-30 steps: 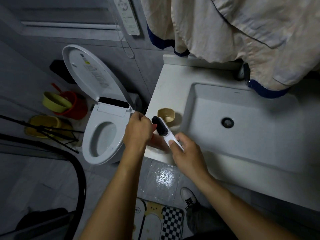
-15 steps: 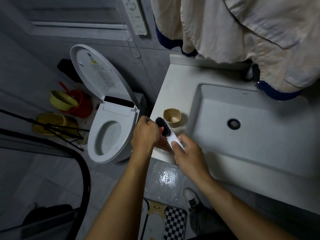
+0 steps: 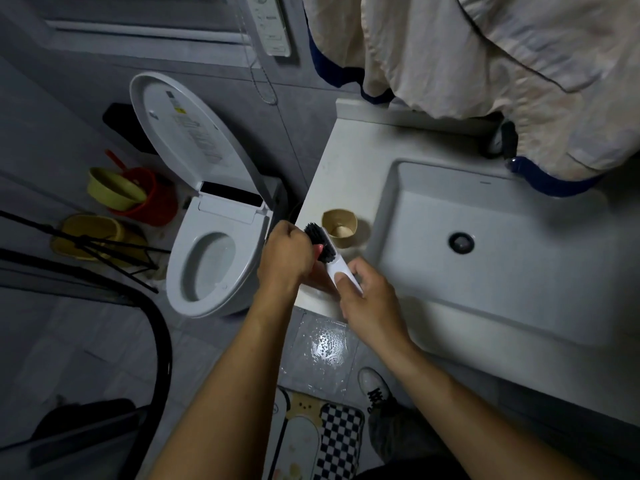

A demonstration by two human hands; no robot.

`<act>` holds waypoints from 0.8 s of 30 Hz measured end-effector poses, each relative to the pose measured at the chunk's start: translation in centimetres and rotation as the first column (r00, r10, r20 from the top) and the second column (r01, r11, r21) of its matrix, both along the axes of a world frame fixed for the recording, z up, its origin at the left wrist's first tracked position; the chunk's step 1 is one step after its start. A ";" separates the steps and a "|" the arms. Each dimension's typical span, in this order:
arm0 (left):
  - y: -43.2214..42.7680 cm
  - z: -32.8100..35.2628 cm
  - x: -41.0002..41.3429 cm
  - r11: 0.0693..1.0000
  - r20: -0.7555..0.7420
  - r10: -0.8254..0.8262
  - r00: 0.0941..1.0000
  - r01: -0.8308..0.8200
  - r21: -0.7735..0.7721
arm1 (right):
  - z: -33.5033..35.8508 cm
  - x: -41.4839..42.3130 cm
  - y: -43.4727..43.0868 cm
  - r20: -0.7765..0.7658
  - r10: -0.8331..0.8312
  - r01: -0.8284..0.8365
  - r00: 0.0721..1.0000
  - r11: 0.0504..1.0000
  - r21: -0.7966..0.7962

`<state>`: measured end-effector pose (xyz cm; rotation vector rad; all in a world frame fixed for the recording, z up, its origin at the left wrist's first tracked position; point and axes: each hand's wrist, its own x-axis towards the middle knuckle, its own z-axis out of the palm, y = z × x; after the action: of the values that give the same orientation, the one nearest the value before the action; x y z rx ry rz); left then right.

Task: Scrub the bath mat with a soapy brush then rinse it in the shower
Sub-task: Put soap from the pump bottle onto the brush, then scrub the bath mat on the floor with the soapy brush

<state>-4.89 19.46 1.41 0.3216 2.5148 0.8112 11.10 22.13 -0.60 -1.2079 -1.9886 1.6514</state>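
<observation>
A brush (image 3: 321,241) with black bristles and a white handle is held over the counter's left front edge. My right hand (image 3: 369,301) grips the handle, thumb on top. My left hand (image 3: 284,259) is closed around a small pink lump (image 3: 319,251), pressed against the bristles; most of the lump is hidden by my fingers. The bath mat (image 3: 320,436), with a checkered patch and cartoon print, lies on the floor tiles below my arms, by my shoe (image 3: 375,384).
A tan cup (image 3: 340,229) stands on the white counter (image 3: 346,161) just behind the brush. The sink basin (image 3: 502,282) lies to the right, under hanging cloths (image 3: 485,64). An open toilet (image 3: 207,258) is on the left, with coloured tubs (image 3: 119,194) beyond it. A wet patch (image 3: 325,344) shines on the floor.
My left hand has shifted slightly against the bristles; my right hand keeps its grip on the handle. The view has drifted a little.
</observation>
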 end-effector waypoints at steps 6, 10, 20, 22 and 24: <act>-0.2 0.2 0.3 1.000 -0.022 -0.003 1.000 0.003 -0.009 | 0.1 0.4 -0.1 -0.006 -0.006 0.006 1.000 1.000 -0.024; 0.1 2.2 0.9 0.990 -0.233 0.049 0.971 -0.016 0.140 | 0.1 1.3 0.0 0.016 -0.014 0.015 1.000 0.996 -0.082; -2.3 4.8 1.3 0.911 -0.392 0.084 0.916 0.088 0.403 | 0.1 8.2 -3.6 -0.013 -0.114 0.112 0.993 0.986 -0.120; -4.7 6.0 1.1 0.886 -0.387 0.130 0.913 0.069 0.459 | -0.4 9.9 -5.5 -0.003 -0.143 0.141 0.990 0.984 -0.106; -9.2 6.2 0.9 0.858 -0.374 0.193 0.907 0.029 0.513 | -1.0 11.1 -8.3 0.025 -0.128 0.130 0.991 0.986 -0.100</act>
<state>-4.01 10.23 7.56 0.6186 2.6644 1.6012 22.22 13.87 -1.65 -1.3616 -1.8141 1.7003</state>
